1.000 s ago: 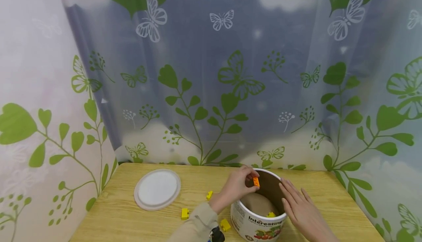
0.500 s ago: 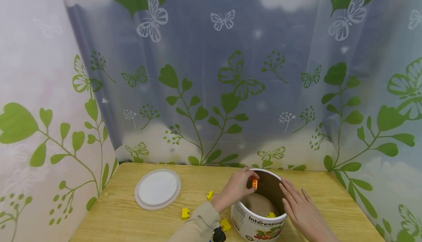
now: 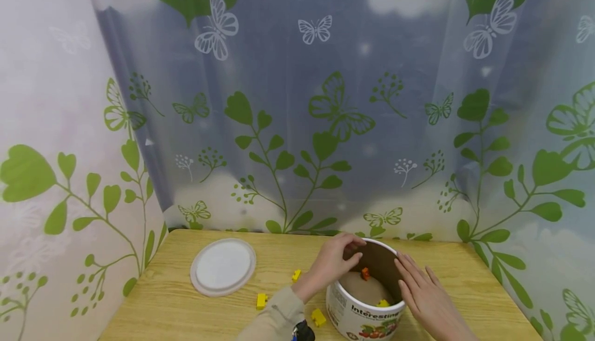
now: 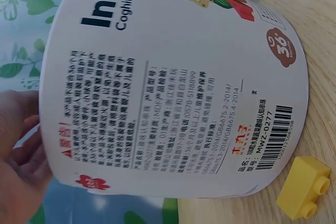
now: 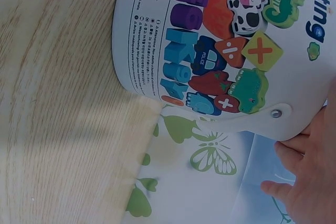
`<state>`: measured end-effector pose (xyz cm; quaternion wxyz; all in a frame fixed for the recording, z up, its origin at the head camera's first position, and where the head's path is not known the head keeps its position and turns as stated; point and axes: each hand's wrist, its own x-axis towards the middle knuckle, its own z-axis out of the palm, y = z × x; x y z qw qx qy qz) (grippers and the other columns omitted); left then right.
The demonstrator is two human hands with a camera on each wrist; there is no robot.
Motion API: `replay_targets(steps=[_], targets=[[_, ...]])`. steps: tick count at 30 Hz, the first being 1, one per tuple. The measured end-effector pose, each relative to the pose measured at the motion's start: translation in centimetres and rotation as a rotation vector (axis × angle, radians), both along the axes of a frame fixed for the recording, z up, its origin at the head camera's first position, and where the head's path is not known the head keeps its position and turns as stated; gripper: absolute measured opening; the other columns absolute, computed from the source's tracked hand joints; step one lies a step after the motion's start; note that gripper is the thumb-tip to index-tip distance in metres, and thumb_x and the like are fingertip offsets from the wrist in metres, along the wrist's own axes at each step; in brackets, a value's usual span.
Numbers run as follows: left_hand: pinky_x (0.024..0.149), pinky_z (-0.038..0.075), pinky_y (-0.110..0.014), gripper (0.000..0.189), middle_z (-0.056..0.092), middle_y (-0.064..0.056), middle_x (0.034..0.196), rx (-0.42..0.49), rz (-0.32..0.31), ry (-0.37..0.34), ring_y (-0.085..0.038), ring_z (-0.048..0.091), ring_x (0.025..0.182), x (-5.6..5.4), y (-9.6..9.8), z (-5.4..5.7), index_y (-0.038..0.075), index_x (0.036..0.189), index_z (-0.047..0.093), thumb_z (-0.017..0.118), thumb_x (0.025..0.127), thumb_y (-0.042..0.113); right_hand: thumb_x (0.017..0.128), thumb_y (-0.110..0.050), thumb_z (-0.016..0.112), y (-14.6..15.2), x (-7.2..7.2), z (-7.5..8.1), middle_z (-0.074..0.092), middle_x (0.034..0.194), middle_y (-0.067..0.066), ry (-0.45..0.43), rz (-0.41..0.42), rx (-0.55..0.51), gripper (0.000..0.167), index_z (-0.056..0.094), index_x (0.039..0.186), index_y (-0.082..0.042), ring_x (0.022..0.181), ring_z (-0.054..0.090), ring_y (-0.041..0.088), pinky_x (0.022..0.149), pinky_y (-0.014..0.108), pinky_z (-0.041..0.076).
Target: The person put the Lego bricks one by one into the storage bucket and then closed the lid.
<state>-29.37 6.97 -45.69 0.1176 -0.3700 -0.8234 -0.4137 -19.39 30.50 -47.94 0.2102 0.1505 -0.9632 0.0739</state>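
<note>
A white round tub (image 3: 341, 310) with printed pictures stands on the table at the lower right of the head view. Inside it I see an orange toy brick (image 3: 365, 274), below my left hand (image 3: 332, 261). That hand reaches over the tub's left rim, thumb and fingers parted and nothing between them. A yellow toy brick (image 3: 382, 304) lies at the tub's bottom, partly hidden by the near rim. My right hand (image 3: 425, 294) rests with extended fingers against the right rim. In the right wrist view, its fingers (image 5: 294, 148) touch the tub near a riveted handle (image 5: 276, 113).
Several yellow bricks lie on the wooden table (image 3: 162, 299) left of the tub: a far one (image 3: 296, 276), a left one (image 3: 262, 301) and one beside the tub (image 3: 318, 318). A white round lid (image 3: 223, 267) lies farther left. A patterned curtain (image 3: 279, 124) hangs behind.
My left hand has let go of the orange brick, which has dropped from its fingertips down into the tub. The right hand has stayed at the rim.
</note>
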Motion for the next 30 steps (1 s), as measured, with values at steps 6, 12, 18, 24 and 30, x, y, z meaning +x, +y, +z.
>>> replay_targets(steps=[6,12,18,24,30], targets=[[0.085,0.057,-0.02,0.023,0.069,-0.007,0.112,0.079,-0.014,-0.002,-0.016,0.068,0.099,0.3,-1.1,0.7,0.007,0.119,0.07,0.071,0.096,0.011,0.102,-0.021,0.059,0.0,0.0,-0.1,0.048,0.154,0.009,0.011,0.008,-0.001,0.047,0.054,0.146,-0.006,0.141,0.045,0.029,0.109,0.061,0.038],[0.089,0.059,-0.029,0.026,0.068,-0.008,0.115,0.134,-0.016,0.005,-0.021,0.067,0.103,0.4,-2.6,0.9,0.007,0.122,0.068,0.071,0.096,0.012,0.102,-0.022,0.059,0.0,-0.1,-0.2,0.048,0.154,0.009,0.01,0.001,0.004,0.048,0.054,0.146,-0.006,0.14,0.046,0.029,0.109,0.06,0.038],[0.091,0.058,-0.032,0.027,0.069,-0.007,0.118,0.159,0.035,0.001,-0.021,0.066,0.106,0.4,-4.4,0.9,0.01,0.121,0.069,0.072,0.095,0.012,0.103,-0.023,0.057,0.1,-0.1,-0.2,0.047,0.155,0.009,-0.002,0.002,0.01,0.048,0.053,0.147,-0.006,0.14,0.046,0.032,0.11,0.061,0.038],[0.091,0.059,-0.039,0.029,0.07,-0.005,0.117,0.187,0.079,-0.013,-0.022,0.066,0.107,0.3,-6.6,0.7,0.01,0.121,0.069,0.075,0.093,0.01,0.104,-0.026,0.055,0.0,-0.1,-0.3,0.047,0.155,0.008,0.022,0.004,0.005,0.047,0.053,0.147,-0.007,0.144,0.042,0.025,0.126,0.044,0.015],[0.091,0.058,-0.043,0.03,0.07,-0.005,0.117,0.207,0.112,-0.027,-0.024,0.066,0.107,0.1,-8.7,0.0,0.009,0.122,0.069,0.075,0.092,0.008,0.104,-0.024,0.055,0.1,-0.1,-0.3,0.046,0.156,0.009,-0.002,-0.004,-0.005,0.048,0.052,0.148,-0.007,0.146,0.038,0.022,0.127,0.041,0.012]])
